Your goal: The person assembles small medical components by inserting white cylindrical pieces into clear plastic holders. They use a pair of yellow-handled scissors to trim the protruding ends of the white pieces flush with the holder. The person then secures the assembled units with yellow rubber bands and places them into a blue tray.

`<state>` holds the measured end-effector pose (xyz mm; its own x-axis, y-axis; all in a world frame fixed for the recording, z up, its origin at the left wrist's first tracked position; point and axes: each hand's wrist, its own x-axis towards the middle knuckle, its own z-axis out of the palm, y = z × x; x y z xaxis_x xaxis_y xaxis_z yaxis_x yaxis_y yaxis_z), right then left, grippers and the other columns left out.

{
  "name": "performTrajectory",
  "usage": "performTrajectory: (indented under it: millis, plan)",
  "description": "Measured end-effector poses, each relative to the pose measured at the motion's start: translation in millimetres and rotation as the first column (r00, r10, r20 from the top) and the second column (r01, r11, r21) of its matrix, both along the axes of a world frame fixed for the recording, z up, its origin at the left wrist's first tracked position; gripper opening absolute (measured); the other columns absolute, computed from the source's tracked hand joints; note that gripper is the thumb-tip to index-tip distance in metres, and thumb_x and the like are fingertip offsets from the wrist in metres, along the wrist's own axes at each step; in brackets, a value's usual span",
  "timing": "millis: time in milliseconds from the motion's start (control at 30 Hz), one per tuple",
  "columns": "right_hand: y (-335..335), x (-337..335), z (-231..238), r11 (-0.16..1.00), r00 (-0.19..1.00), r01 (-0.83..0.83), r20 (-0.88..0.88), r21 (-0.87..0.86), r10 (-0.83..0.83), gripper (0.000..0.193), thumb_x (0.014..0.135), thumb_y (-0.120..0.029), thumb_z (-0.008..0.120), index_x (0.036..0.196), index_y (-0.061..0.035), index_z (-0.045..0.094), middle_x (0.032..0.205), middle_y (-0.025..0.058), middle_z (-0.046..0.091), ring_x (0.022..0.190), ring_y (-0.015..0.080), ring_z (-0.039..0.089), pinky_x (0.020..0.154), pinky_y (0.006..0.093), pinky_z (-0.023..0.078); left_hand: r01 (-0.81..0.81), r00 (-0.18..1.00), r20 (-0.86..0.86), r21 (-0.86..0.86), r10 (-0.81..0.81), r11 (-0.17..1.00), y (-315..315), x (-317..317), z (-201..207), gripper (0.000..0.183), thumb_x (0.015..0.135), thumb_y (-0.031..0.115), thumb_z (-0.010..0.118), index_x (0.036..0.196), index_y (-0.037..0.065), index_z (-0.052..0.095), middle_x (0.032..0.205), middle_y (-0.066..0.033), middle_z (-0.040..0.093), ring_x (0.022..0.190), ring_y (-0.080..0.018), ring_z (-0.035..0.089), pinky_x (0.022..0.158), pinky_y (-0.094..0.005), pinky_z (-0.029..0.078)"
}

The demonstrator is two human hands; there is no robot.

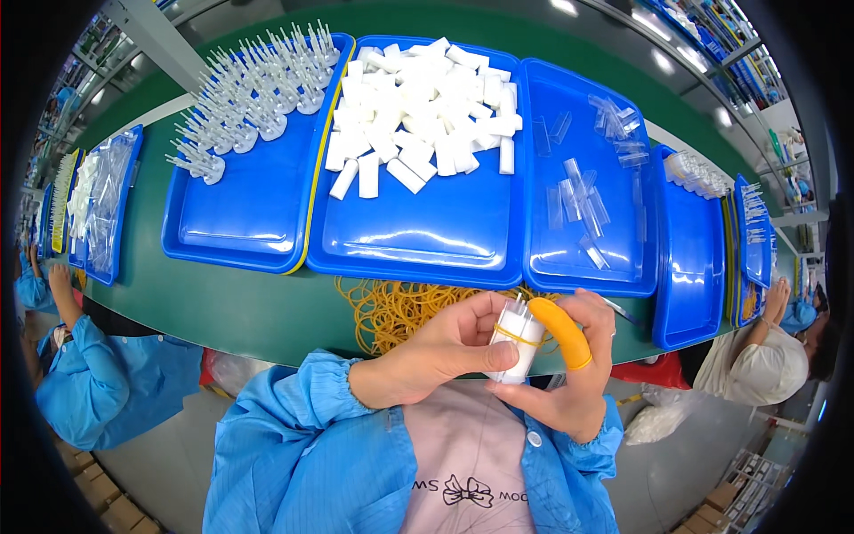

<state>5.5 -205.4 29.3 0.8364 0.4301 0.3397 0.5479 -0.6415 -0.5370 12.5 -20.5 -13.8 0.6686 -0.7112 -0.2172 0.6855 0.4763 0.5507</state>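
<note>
In front of my chest is a small white foam cylinder (514,356) with clear plastic pieces around its sides and a yellow rubber band looped about it. A thin tip pokes out at the top. My left hand (436,351) grips it from the left, thumb across its front and fingers behind. My right hand (576,378) is closed around its right side, the thumb at its lower end. An orange finger cot (560,332) covers the right index finger, bent near the top. Just beyond my hands lies a heap of yellow rubber bands (382,313), partly hidden by them.
Blue trays line the green table (294,311). They hold clear pronged plastic parts (258,98), white foam cylinders (427,107), clear plastic strips (578,200), and a row of whitish parts (696,173). A pen-like tool (620,309) lies right of my hands. Other people sit at both sides.
</note>
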Motion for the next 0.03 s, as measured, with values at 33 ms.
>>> performTrajectory:
  millis: [33]
  plan:
    - [-1.8, -0.2, -1.4, 1.0, 1.0, -0.001, 0.011, -0.004, 0.001, 0.075, 0.059, -0.042, 0.082, 0.119, -0.004, 0.057, 0.111, 0.0103, 0.049, 0.102, 0.0273, 0.047, 0.096, 0.0507, 0.032, 0.001, 1.0, -0.02, -0.03, -0.002, 1.0, -0.5, -0.1, -3.0, 0.065, 0.087, 0.028, 0.066, 0.138, 0.004, 0.034, 0.125, -0.007, 0.053, 0.113, -0.0134, 0.051, 0.098, -0.0289, 0.039]
